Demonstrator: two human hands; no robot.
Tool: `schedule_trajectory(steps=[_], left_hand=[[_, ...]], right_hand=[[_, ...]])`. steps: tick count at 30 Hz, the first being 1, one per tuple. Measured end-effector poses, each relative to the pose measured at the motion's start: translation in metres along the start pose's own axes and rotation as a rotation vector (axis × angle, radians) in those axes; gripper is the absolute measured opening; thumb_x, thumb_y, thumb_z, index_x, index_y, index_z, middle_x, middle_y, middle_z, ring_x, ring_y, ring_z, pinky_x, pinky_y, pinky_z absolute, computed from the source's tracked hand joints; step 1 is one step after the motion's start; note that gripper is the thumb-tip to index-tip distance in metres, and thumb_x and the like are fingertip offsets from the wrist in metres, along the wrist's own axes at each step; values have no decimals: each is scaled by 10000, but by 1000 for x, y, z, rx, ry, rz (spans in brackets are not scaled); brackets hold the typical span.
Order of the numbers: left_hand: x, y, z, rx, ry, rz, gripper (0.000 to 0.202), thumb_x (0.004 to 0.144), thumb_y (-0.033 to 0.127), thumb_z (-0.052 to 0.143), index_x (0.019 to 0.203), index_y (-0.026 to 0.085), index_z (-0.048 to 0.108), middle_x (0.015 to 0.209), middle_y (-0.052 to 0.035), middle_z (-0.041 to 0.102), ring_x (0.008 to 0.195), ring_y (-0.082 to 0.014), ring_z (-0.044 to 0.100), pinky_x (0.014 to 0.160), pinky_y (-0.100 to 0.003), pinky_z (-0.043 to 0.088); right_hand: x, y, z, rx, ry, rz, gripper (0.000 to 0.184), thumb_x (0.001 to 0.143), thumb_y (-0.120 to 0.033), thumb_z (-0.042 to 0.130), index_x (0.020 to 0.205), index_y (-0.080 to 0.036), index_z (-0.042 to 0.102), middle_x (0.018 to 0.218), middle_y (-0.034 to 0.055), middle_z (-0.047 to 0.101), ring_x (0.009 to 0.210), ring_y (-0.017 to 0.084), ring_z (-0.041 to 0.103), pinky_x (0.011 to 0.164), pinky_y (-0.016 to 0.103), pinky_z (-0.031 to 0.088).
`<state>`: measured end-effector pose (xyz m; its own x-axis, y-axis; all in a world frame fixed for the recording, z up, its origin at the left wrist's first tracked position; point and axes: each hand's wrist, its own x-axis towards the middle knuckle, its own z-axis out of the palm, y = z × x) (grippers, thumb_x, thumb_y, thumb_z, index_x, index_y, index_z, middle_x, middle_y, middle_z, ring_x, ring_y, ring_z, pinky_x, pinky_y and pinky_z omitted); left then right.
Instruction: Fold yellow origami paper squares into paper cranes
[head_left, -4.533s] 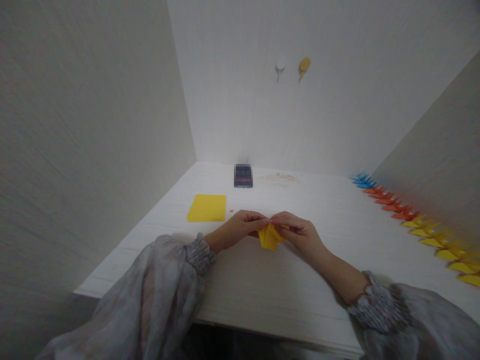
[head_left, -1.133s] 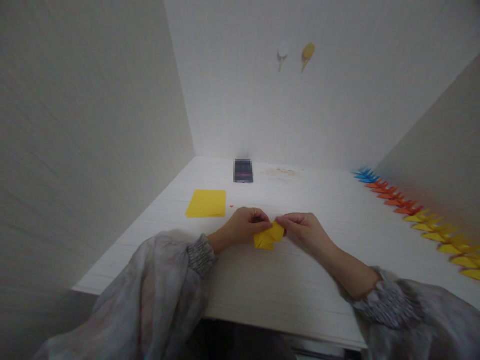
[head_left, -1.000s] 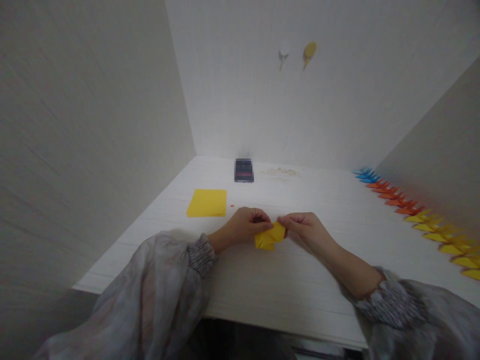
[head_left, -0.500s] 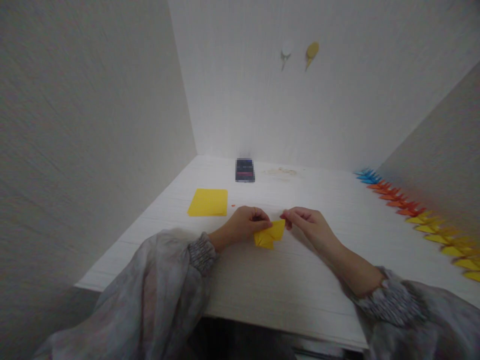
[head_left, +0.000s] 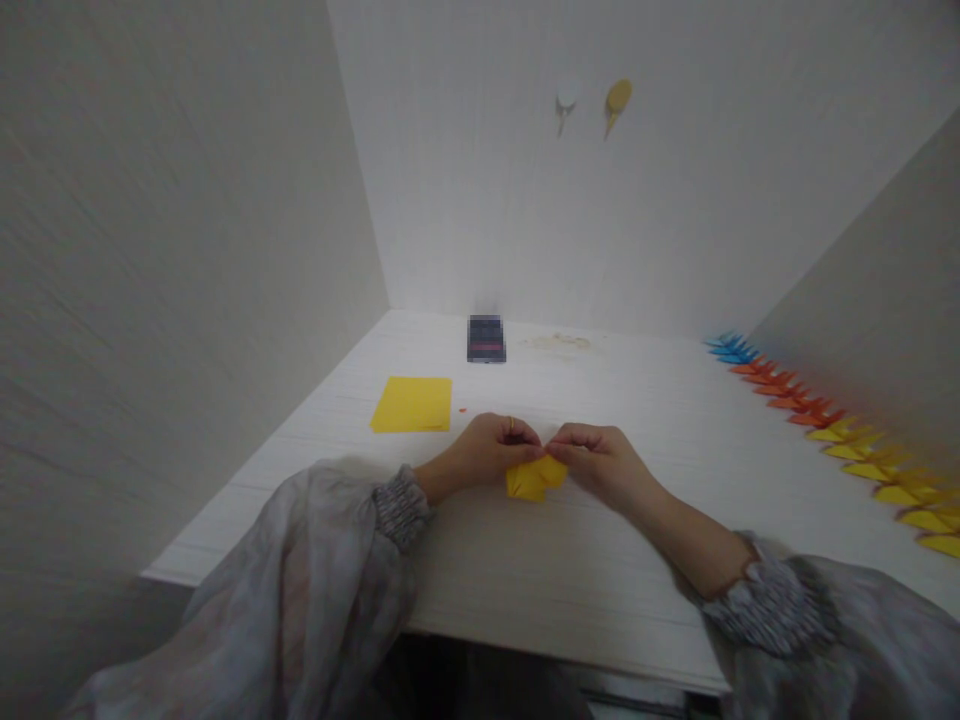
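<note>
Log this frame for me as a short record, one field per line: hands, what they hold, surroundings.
Left hand: pinching the folded paper
Right hand: fingers at the paper's upper right, close to the left hand's
Folded paper: yellow, creased; final shape unclear
Table, left: yellow sheets, with an orange scrap beside them
Table, back: dark object, pixelated
Table, right: row of paper figures, blue farthest, then orange, yellow nearest
Wall: white hook, yellow hook

The left hand [head_left: 495, 445] and right hand [head_left: 598, 453] hide the far edge of the paper [head_left: 531, 481] from me. I get the slab [head_left: 486, 340] only as blurred blocks; the speck [head_left: 463, 410] is too small to name. My view crops both sleeves [head_left: 322, 560] and the nearest yellow figure [head_left: 942, 544].
</note>
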<state>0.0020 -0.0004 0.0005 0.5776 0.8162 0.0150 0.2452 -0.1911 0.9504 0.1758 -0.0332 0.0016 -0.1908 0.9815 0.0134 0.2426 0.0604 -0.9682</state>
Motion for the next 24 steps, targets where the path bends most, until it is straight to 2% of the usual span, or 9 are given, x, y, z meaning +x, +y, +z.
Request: schedule_trajectory(steps=[7, 15, 19, 24], left_hand=[[1, 2, -2, -34, 25, -52, 197, 627, 287, 613, 733, 121, 620, 686, -28, 626, 615, -107, 548, 577, -219, 419], [0, -2, -2, -247, -55, -68, 227, 560, 205, 669, 747, 117, 573, 730, -29, 623, 638, -97, 568, 637, -243, 433], [0, -2, -3, -264, -94, -61, 292, 538, 182, 684, 789, 126, 546, 703, -13, 609, 615, -90, 560, 605, -234, 425], [-1, 2, -2, -250, -50, -73, 259, 591, 243, 655, 795, 123, 549, 640, 15, 563, 544, -65, 515, 510, -187, 384]], right_hand=[[1, -4, -7, -25, 54, 3, 189, 652, -300, 587, 539, -148, 590, 489, -16, 502, 481, 93, 428, 490, 236, 322], [-1, -7, -8, -72, 115, -28, 212, 659, -322, 584, 547, -142, 585, 492, -19, 494, 477, 90, 419, 480, 234, 305], [-1, -7, -9, -107, 158, -51, 215, 650, -330, 593, 546, -142, 588, 484, -21, 492, 473, 91, 414, 476, 234, 305], [0, -6, -8, -141, 141, -90, 209, 666, -333, 579, 565, -151, 599, 517, -10, 531, 508, 105, 456, 508, 239, 346]])
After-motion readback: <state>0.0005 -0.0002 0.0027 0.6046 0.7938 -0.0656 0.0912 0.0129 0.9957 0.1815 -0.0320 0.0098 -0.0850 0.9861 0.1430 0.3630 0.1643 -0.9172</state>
